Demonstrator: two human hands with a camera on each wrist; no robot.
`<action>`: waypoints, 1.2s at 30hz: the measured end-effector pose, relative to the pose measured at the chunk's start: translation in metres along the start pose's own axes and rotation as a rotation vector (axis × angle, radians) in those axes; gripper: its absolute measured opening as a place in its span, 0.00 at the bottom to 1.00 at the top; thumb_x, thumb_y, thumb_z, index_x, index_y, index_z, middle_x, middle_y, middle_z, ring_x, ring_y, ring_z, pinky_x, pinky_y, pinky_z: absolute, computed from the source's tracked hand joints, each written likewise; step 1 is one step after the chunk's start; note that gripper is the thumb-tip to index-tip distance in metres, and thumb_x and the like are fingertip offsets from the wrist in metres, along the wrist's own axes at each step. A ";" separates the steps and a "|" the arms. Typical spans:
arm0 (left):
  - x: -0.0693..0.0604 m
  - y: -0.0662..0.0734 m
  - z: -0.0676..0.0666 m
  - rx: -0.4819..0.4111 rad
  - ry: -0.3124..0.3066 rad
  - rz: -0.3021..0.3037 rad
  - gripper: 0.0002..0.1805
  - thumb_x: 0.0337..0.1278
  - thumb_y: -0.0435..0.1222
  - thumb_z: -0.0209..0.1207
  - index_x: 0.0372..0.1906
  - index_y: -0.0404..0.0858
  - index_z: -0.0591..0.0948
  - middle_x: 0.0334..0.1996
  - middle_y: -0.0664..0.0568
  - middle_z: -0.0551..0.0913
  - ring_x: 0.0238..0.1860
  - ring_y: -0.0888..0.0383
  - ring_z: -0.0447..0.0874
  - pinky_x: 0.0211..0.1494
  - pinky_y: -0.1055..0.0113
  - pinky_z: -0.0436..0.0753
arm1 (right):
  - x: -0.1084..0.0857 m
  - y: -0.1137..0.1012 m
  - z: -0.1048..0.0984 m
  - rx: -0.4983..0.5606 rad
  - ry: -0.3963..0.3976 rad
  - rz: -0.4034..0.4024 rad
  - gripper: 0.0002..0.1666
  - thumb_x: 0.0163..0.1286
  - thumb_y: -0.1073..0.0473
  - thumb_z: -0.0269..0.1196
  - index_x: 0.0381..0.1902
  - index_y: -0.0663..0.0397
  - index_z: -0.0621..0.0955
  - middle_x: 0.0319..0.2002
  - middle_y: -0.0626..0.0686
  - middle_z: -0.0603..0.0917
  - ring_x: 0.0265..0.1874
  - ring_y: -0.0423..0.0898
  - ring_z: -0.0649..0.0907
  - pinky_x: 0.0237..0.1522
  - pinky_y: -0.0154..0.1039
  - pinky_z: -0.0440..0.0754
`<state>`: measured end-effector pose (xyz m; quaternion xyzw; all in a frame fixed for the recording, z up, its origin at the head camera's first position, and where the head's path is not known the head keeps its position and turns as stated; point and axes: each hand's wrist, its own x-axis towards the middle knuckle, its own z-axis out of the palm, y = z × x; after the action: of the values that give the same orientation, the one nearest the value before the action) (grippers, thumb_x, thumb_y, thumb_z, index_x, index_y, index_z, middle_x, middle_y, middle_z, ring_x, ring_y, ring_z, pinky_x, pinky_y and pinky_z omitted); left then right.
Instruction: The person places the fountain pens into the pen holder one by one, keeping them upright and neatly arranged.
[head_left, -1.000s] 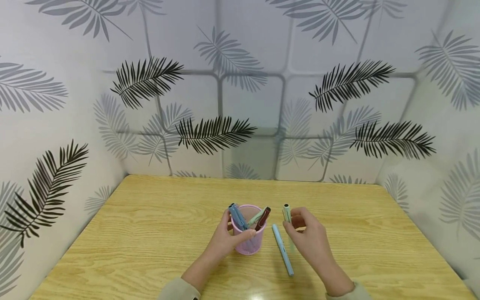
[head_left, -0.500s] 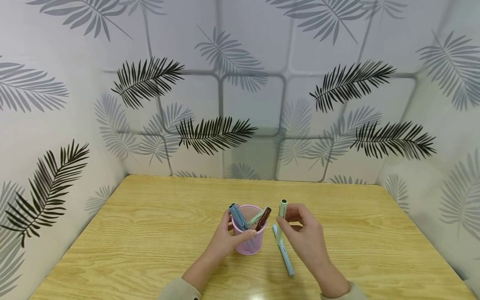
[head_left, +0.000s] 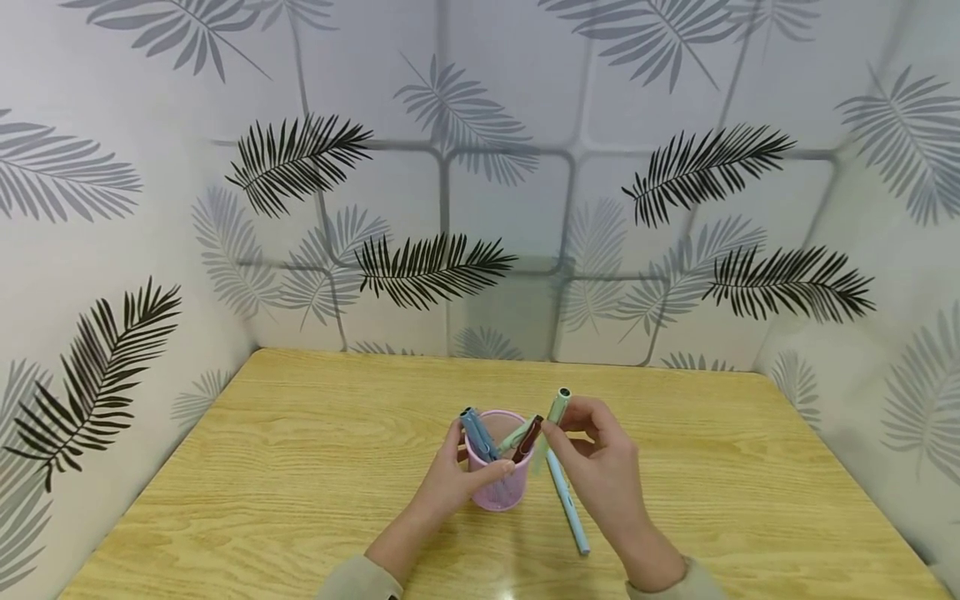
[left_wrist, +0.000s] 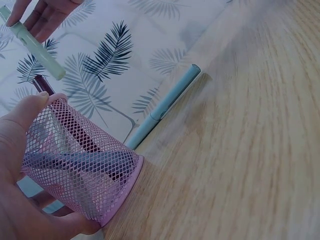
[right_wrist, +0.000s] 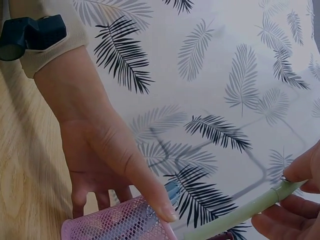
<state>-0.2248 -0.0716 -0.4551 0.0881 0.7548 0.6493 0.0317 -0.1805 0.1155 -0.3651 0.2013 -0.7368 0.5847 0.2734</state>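
Note:
A pink mesh pen cup (head_left: 498, 493) stands on the table, and my left hand (head_left: 450, 483) grips it from the left, thumb across the near side. Inside lean blue pens (head_left: 478, 435), a light green pen (head_left: 515, 435) and a dark red pen (head_left: 528, 439). My right hand (head_left: 611, 462) pinches another light green pen (head_left: 558, 407) by its upper part, tilted, just right of the cup. In the left wrist view the lower end of this green pen (left_wrist: 46, 61) hangs free above the cup's rim. A light blue pen (head_left: 567, 504) lies on the table below my right hand.
The wooden table (head_left: 337, 425) reaches back to a wall (head_left: 495, 317) with a leaf pattern. Similar patterned walls rise on the left and right sides.
My right hand has moved left toward the cup with the green pen, which has gone from near upright to tilted. The left hand and cup have stayed in place.

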 end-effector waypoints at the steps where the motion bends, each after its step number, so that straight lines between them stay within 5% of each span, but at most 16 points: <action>1: 0.000 0.000 0.000 -0.011 -0.002 0.002 0.46 0.48 0.47 0.68 0.70 0.49 0.55 0.60 0.45 0.63 0.60 0.43 0.65 0.55 0.49 0.72 | 0.000 0.001 0.002 0.010 0.006 -0.012 0.13 0.58 0.70 0.65 0.41 0.57 0.78 0.32 0.52 0.79 0.33 0.41 0.81 0.31 0.33 0.81; 13: -0.001 0.002 0.001 -0.041 0.002 -0.012 0.47 0.46 0.48 0.68 0.70 0.51 0.55 0.62 0.45 0.62 0.61 0.43 0.63 0.54 0.50 0.73 | -0.002 -0.006 0.019 0.093 0.085 -0.134 0.13 0.55 0.81 0.61 0.38 0.71 0.74 0.32 0.62 0.76 0.32 0.43 0.80 0.31 0.31 0.80; 23: -0.013 0.026 -0.003 -0.072 -0.032 -0.006 0.45 0.47 0.43 0.68 0.68 0.45 0.57 0.61 0.43 0.62 0.61 0.39 0.62 0.55 0.48 0.73 | -0.011 -0.001 0.025 -0.011 0.020 -0.020 0.14 0.55 0.79 0.63 0.40 0.70 0.75 0.32 0.59 0.79 0.32 0.52 0.82 0.32 0.37 0.82; 28: -0.007 0.014 -0.002 -0.047 -0.025 0.001 0.45 0.48 0.44 0.68 0.69 0.46 0.56 0.61 0.43 0.62 0.61 0.40 0.62 0.55 0.48 0.72 | -0.012 0.002 0.026 -0.049 -0.012 0.032 0.14 0.55 0.77 0.63 0.40 0.67 0.76 0.32 0.58 0.80 0.32 0.52 0.82 0.30 0.36 0.81; 36: -0.002 0.000 0.000 -0.031 -0.013 0.012 0.45 0.50 0.45 0.67 0.70 0.48 0.54 0.62 0.45 0.61 0.61 0.42 0.62 0.54 0.49 0.73 | -0.016 0.037 0.026 -0.100 -0.059 0.090 0.13 0.58 0.69 0.66 0.41 0.57 0.79 0.33 0.47 0.81 0.34 0.45 0.81 0.32 0.35 0.81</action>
<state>-0.2233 -0.0720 -0.4547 0.0963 0.7439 0.6604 0.0341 -0.1956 0.0985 -0.4073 0.1711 -0.7810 0.5529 0.2346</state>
